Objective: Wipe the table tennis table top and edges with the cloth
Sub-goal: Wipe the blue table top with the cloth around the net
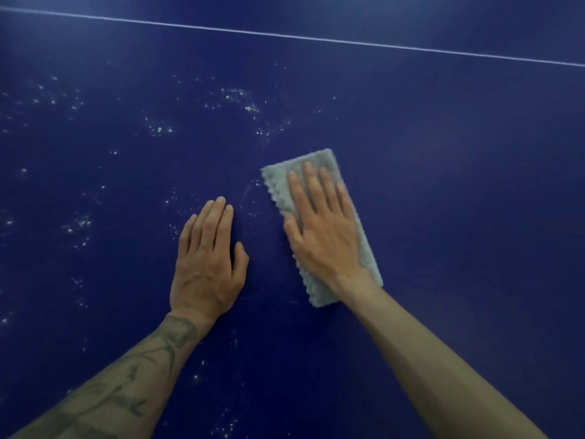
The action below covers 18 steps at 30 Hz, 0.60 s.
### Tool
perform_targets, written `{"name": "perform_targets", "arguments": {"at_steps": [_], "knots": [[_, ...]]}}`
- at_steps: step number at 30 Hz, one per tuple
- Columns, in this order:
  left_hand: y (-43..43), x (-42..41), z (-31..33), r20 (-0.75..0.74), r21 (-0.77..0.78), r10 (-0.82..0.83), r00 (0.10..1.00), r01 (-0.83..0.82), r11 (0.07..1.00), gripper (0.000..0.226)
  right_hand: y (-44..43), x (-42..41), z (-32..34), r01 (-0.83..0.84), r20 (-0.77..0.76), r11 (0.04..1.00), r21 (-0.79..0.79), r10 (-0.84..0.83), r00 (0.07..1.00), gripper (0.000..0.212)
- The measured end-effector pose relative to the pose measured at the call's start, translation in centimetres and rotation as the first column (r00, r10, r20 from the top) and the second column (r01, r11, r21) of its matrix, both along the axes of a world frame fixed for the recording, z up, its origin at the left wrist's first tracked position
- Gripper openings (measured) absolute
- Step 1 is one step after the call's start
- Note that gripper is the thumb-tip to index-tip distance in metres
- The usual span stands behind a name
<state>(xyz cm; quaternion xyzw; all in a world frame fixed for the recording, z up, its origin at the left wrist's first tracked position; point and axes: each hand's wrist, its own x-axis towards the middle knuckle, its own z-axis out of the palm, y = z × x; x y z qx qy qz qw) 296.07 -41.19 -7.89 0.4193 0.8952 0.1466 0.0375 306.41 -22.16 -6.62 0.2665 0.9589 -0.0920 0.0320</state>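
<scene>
Right grip [319,226] — fingers straight — presses the folded cloth [278,182]; left grip [207,258], flat and holding nothing, rests just beside it; the speckled surface [459,201] spreads wide to the white line [285,35].

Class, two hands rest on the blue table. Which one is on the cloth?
The right hand, fingers spread flat on the folded grey cloth. The left hand, on the tattooed forearm, rests on bare blue table.

The table top [443,185] is a smooth, deep blue board with a soft, low sheen, dulled on the left by pale dusty specks [158,129]. A thin painted white line [300,37] crosses it. The grey cloth [319,223] looks fluffy, soft-napped, with a scalloped edge.
</scene>
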Motion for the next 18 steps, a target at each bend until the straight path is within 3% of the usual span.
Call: {"name": "perform_targets", "arguments": {"at_steps": [3,7,9,13,15,18], "knots": [[0.2,-0.1,0.0,0.010,-0.002,0.012,1.000,-0.012,1.000,0.059,4.0,-0.6,0.4,0.168,0.060,0.986,0.009,-0.168,0.984,0.068],[0.2,-0.1,-0.2,0.002,-0.003,0.008,1.000,-0.008,1.000,0.059,7.0,-6.8,0.8,0.318,0.025,0.948,-0.008,-0.318,0.948,0.069],[0.1,-0.2,-0.3,-0.005,-0.008,0.002,1.000,-0.003,1.000,0.060,5.4,-8.7,0.5,0.255,0.014,0.966,-0.029,-0.255,0.967,0.069],[-0.1,-0.2,-0.4,-0.017,-0.026,-0.005,1.000,0.005,1.000,0.060,0.6,-5.8,0.0,-0.055,-0.018,0.998,-0.003,0.055,0.998,0.068],[-0.1,-0.1,-0.3,-0.012,-0.025,-0.002,1.000,0.002,1.000,0.060,2.1,-4.0,0.1,-0.018,-0.007,1.000,-0.003,0.018,1.000,0.068],[0.1,-0.2,-0.4,0.006,-0.016,0.003,1.000,-0.003,1.000,0.060,6.8,-4.6,0.5,0.197,0.036,0.980,-0.001,-0.197,0.980,0.069]]}}
